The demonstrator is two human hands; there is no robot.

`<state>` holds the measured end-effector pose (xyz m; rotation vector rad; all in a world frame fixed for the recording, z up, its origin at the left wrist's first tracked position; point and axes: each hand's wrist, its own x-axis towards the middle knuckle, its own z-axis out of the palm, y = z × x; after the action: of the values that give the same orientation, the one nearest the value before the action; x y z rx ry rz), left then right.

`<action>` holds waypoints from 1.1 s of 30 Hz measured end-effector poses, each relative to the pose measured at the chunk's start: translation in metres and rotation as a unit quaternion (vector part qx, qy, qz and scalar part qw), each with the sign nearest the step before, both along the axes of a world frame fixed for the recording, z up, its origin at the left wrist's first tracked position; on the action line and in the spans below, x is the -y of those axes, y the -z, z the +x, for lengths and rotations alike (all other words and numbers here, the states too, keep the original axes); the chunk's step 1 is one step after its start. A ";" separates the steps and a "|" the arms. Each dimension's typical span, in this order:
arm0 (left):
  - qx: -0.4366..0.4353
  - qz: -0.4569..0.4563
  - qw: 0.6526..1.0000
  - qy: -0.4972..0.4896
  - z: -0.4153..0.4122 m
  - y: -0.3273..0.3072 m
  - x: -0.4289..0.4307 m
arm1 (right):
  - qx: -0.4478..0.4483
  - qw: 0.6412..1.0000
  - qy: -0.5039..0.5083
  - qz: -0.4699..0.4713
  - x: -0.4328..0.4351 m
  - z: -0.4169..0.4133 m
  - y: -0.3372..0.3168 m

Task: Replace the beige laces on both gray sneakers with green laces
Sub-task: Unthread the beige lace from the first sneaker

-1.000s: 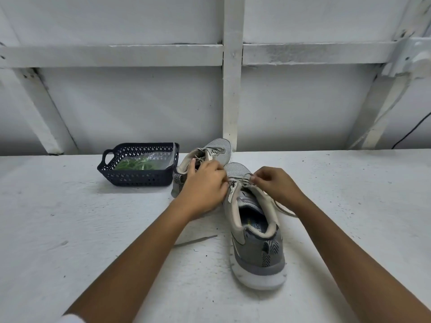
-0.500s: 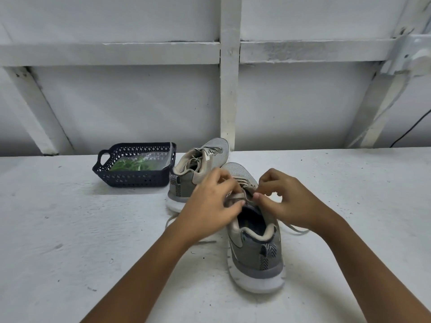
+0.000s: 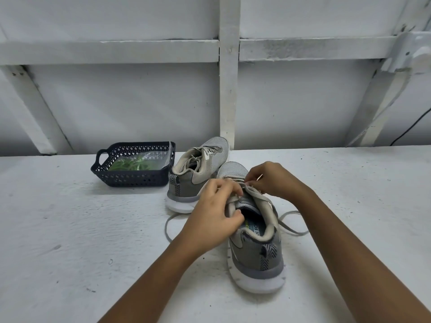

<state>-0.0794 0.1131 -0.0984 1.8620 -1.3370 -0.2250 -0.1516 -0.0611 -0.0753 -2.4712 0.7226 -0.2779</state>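
Two gray sneakers stand on the white table. The near sneaker (image 3: 256, 250) points away from me, heel toward me. My left hand (image 3: 214, 213) grips its collar and tongue on the left side. My right hand (image 3: 272, 180) pinches the beige lace (image 3: 289, 226) at the eyelets; a lace tip sticks up between its fingers. Loose beige lace ends trail on the table on both sides of this shoe. The far sneaker (image 3: 198, 169) stands behind it, still laced in beige. Green laces (image 3: 133, 164) lie in a clear bag inside the dark basket (image 3: 130, 178).
The dark blue plastic basket sits at the back left, touching the far sneaker's heel side. A white framed wall (image 3: 229, 89) rises right behind the table. A black cable (image 3: 410, 129) hangs at the far right.
The lace of the near sneaker has come loose and its ends now trail on the table. Both hands shifted back toward the shoe's tongue; my left hand now holds the collar.
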 end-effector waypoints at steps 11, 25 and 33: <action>-0.123 0.055 0.989 -0.061 -0.003 0.007 0.003 | -0.014 0.998 -0.016 -0.059 0.006 0.015 0.009; -0.180 0.011 0.980 -0.087 -0.010 0.011 0.003 | 0.078 0.989 0.029 0.122 0.006 -0.003 0.024; -0.187 -0.002 0.978 -0.096 -0.013 0.010 0.002 | 0.205 0.966 0.147 0.058 0.001 0.007 0.031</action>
<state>-0.0927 0.1115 -0.1086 1.8224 -0.8958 -0.4460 -0.1446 -0.0622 -0.1067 -2.0921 0.8905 -0.8062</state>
